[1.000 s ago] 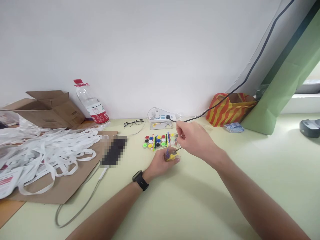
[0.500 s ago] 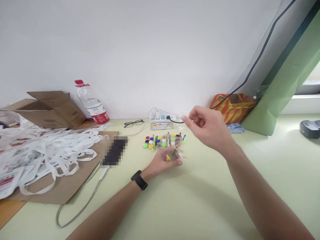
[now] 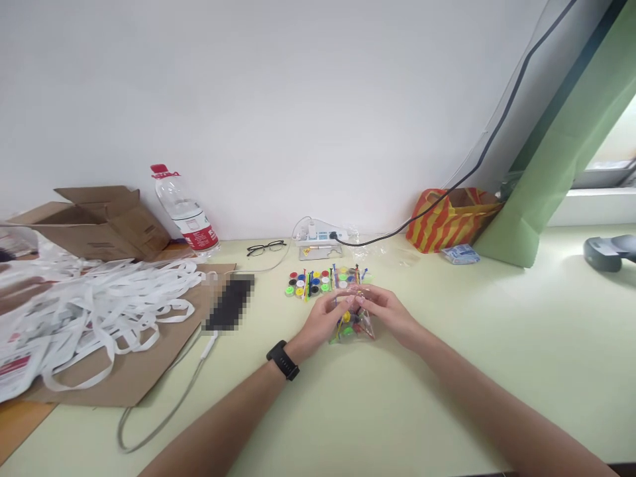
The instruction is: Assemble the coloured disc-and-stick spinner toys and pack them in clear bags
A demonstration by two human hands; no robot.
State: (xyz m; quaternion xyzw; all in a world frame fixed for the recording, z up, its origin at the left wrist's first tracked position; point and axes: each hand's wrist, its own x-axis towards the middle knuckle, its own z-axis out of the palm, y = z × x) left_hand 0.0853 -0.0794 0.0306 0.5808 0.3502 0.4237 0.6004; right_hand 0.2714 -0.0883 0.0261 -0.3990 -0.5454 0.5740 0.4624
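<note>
Both my left hand (image 3: 325,320) and my right hand (image 3: 390,313) are closed on the top edge of a small clear plastic bag (image 3: 352,327), thumbs nearly meeting. Through its film I see yellow, green, red and dark round pieces and some thin coloured sticks. The bag hangs or rests just above the table; contact is unclear. Right behind my hands lie rows of coloured wheel-like discs (image 3: 314,281) with thin coloured sticks (image 3: 307,285) between them, partly covered by my fingers.
A power strip (image 3: 318,236), eyeglasses (image 3: 266,248) and clear plastic wrap (image 3: 377,250) lie near the wall. To the left are a phone (image 3: 230,303), white straps (image 3: 114,305), a bottle (image 3: 189,218) and a cardboard box (image 3: 99,225). A striped bag (image 3: 442,222) stands right.
My right hand has come down and left from the air to join my left hand. Both now grip the clear bag, which shows fuller and more upright in front of the discs.
</note>
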